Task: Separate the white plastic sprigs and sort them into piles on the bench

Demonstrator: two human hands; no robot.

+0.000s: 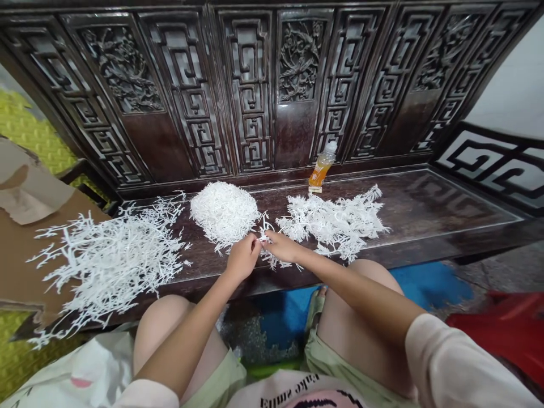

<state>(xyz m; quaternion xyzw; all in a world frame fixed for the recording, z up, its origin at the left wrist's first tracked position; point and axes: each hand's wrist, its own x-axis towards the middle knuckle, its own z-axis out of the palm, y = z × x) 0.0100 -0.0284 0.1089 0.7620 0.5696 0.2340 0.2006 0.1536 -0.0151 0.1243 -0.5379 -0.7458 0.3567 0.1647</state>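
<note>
My left hand [243, 258] and my right hand [280, 246] meet over the front of a dark wooden bench. Both are closed, fingertips pinching a small white branched plastic piece [264, 226] between them. Just behind my left hand rises a rounded heap of short white bits [224, 212]. To the right of my hands lies a pile of white branched sprigs [335, 221], some strands reaching close to my right fingers. A larger, looser pile of longer white branched pieces [119, 255] spreads out at the left, partly over cardboard.
A bottle of orange drink [322, 166] stands by the carved backrest [295, 127], with a small pale block [315, 189] before it. Flattened cardboard [17, 249] lies at the left. The bench seat [442, 198] continues right to a latticed armrest [497, 167]. Something red [501, 334] is at lower right.
</note>
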